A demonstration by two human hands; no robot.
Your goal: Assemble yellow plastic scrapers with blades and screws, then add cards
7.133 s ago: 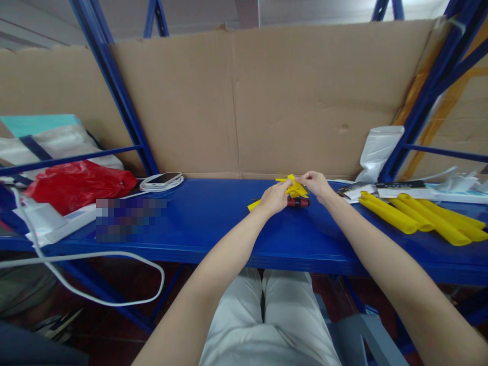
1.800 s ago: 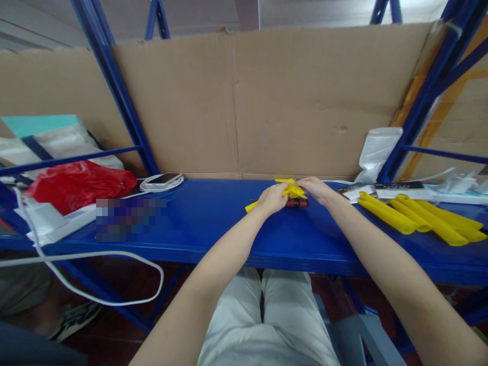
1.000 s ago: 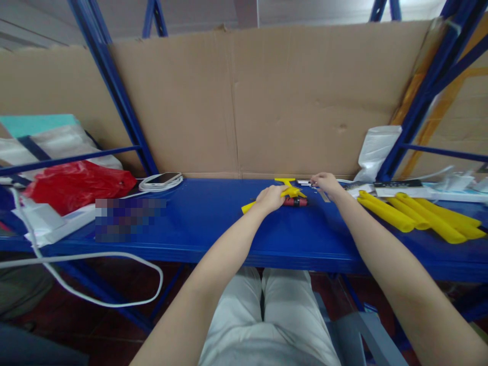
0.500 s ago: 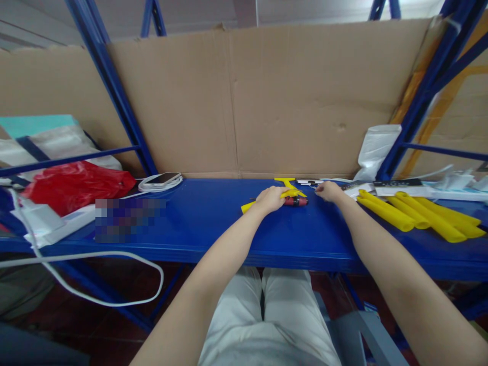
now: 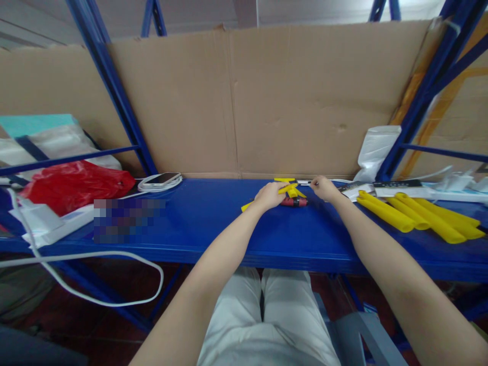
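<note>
My left hand [image 5: 270, 197] is closed around a small yellow plastic part [image 5: 292, 190], which juts out past the fingertips. Just below it lies a red-and-black handle [image 5: 295, 202], like a screwdriver's, partly behind that hand. Another yellow piece [image 5: 247, 207] shows at the left of the wrist. Behind the left hand, a flat yellow piece [image 5: 284, 180] rests on the table. My right hand [image 5: 325, 189] is pinched beside a black-and-white item [image 5: 304, 182] near the back. Anything between its fingers is too small to make out.
Several yellow tubes [image 5: 419, 216] lie on the blue table [image 5: 213, 218] at the right, near white boxes [image 5: 404, 189]. A cardboard panel [image 5: 244, 101] closes off the back. At left are a red plastic bag [image 5: 80, 185], a phone with a coiled cable [image 5: 162, 180] and a hanging white cable [image 5: 114, 304].
My right hand has moved slightly left and back, towards the black-and-white item. The yellow part in my left hand has turned a little.
</note>
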